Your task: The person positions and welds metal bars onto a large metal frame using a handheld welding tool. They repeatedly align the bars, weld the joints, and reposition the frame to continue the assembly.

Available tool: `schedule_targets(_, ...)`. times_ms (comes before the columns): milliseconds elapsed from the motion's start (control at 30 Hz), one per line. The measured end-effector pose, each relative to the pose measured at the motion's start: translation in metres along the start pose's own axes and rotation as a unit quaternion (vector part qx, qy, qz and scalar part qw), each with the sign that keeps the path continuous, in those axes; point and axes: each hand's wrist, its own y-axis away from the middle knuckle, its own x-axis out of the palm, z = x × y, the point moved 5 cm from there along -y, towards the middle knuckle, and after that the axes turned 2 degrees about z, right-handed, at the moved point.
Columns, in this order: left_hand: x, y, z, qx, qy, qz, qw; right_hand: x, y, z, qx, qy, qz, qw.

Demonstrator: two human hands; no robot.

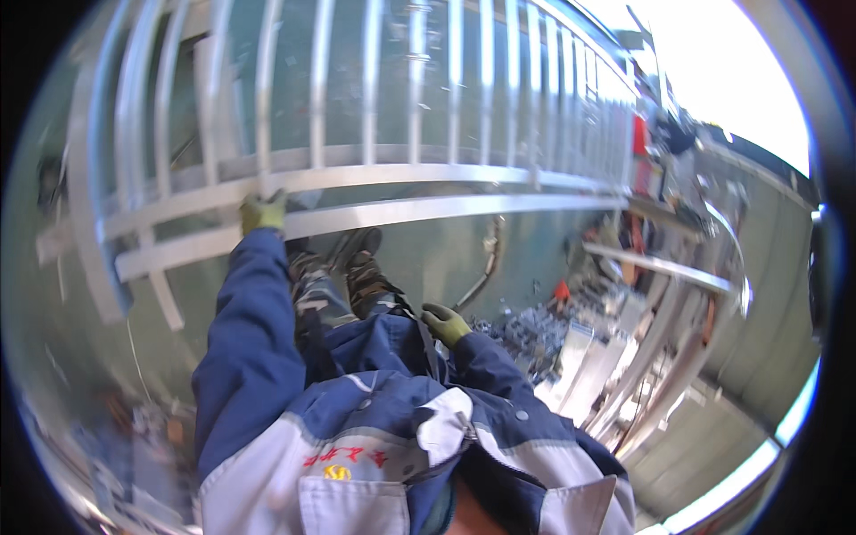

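Note:
My left hand [262, 212], in a yellow-green work glove, is closed around the near rail of a silver metal railing [374, 176]. The railing has many upright bars and stretches across the view in front of me. Another long rail [392, 212] runs along its near side, just beside my left hand. My right hand [446, 325], gloved alike, hangs close to my right thigh with its fingers loosely extended and nothing visible in it. My legs in camouflage trousers stand just behind the railing.
Many small metal offcuts [535, 334] lie heaped on the green floor [410, 267] to my right, beside long metal profiles [655, 366]. A curved strip [490, 254] lies in front of my right hand. A red object [640, 135] stands near the railing's far right end.

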Motion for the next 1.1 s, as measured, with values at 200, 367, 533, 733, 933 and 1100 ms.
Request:
schedule_targets(200,-0.003,0.004,0.007,0.041,0.006,-0.044,0.998,0.012,0.014,0.023,0.013,-0.03,0.0,0.999)
schedule_targets(367,-0.012,-0.001,0.026,0.075,0.056,-0.029,0.995,0.031,-0.005,0.005,-0.016,-0.025,0.005,1.0)
schedule_targets(533,-0.01,0.002,0.09,0.091,0.119,0.0,0.989,0.032,-0.018,-0.022,-0.007,-0.041,-0.011,0.999)
schedule_targets(733,0.02,-0.047,0.205,0.023,0.207,0.06,0.976,0.015,-0.016,-0.005,-0.01,-0.031,0.003,0.999)
schedule_targets(933,0.008,-0.002,0.216,0.127,-0.385,0.295,0.865,0.0,-0.046,-0.01,-0.025,-0.016,-0.015,0.999)
schedule_targets(1100,-0.014,0.057,0.182,-0.144,-0.008,0.166,0.975,-0.006,-0.092,-0.045,-0.041,-0.078,-0.005,0.996)
